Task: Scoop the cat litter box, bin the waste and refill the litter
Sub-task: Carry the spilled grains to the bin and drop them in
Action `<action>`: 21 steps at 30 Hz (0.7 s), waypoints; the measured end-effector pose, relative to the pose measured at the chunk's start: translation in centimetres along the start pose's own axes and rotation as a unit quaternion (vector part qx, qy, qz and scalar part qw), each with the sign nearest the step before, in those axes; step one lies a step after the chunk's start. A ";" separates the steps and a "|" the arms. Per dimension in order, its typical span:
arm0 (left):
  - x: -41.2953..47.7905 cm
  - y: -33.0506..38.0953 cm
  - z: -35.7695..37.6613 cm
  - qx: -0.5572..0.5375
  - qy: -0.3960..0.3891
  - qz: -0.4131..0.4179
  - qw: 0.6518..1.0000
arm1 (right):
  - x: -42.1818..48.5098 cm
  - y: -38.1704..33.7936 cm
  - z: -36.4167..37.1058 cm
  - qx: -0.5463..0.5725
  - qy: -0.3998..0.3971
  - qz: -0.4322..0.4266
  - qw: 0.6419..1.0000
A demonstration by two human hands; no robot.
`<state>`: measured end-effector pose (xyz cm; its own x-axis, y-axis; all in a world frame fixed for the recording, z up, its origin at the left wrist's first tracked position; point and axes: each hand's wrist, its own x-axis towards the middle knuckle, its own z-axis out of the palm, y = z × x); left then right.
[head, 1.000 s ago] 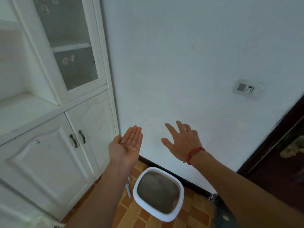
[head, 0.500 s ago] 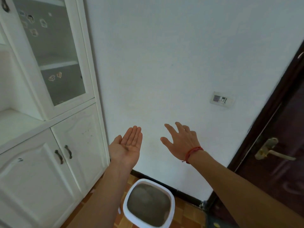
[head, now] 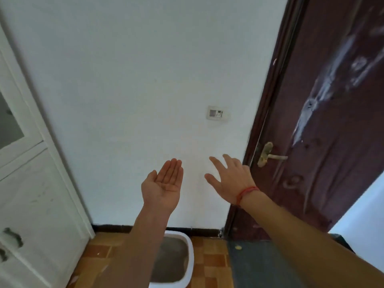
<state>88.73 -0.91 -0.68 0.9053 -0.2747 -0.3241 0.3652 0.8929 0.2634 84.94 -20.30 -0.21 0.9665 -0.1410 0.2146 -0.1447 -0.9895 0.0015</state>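
A white litter box (head: pixel 190 252) filled with grey litter (head: pixel 173 258) sits on the tiled floor against the wall, at the bottom centre; my left forearm covers its left part. My left hand (head: pixel 164 186) is raised in front of the wall, palm up, fingers straight and together, holding nothing. Beside it, my right hand (head: pixel 229 176) is raised palm down with fingers spread, a red string around the wrist, also empty. Both hands are high above the box. No scoop, bin or litter bag is in view.
A white cabinet (head: pixel 31 204) with dark handles stands at the left. A dark red door (head: pixel 324 121) with a brass handle (head: pixel 268 154) stands at the right. A dark mat (head: pixel 259 265) lies on the orange floor tiles (head: pixel 209 260) before the door. A wall socket (head: pixel 217 113) sits above my hands.
The view has swung right: the cabinet slid to the left edge and the door fills the right. The litter box has shifted under my left forearm. Both hands keep the same raised pose.
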 end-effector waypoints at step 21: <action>-14.8 -31.9 1.1 0.143 -0.098 -0.403 0.899 | -37.0 19.2 -6.3 -0.085 -0.024 0.437 0.895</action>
<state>63.89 -25.72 -3.23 0.3321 -0.8735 -0.3560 0.9350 0.2550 0.2466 45.06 -33.87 -1.96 0.4750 -0.8646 0.1640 -0.8766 -0.4813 0.0020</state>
